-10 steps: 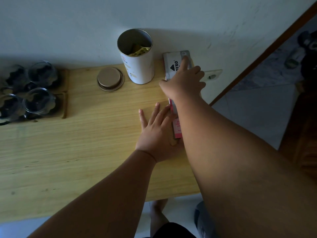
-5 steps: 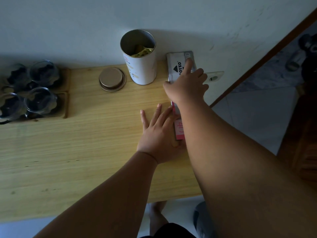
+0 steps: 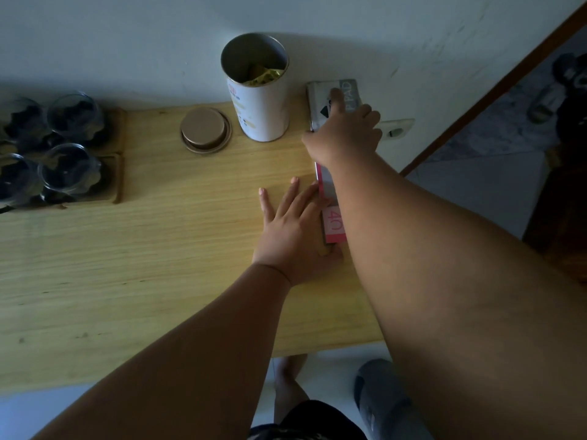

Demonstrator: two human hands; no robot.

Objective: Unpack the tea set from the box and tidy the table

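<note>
A long flat box (image 3: 334, 224), grey at its far end and pink at its near end, lies along the right edge of the wooden table (image 3: 127, 265). My right hand (image 3: 346, 136) grips its far part, thumb on the left side and index finger stretched over the grey top. My left hand (image 3: 295, 230) lies flat beside the pink end with fingers spread, pressing on a thin wooden piece (image 3: 324, 247) that is mostly hidden. Several glass cups (image 3: 68, 168) stand on wooden trays (image 3: 115, 181) at the far left.
An open white tea tin (image 3: 260, 109) with yellow packets inside stands against the wall, its round lid (image 3: 205, 130) beside it on the left. A wall socket (image 3: 397, 130) sits just past the box. The table's right edge drops to the floor, where a grey slipper (image 3: 381, 398) lies.
My right hand's index finger has reached slightly farther along the grey end of the box. The left hand has stayed flat in place.
</note>
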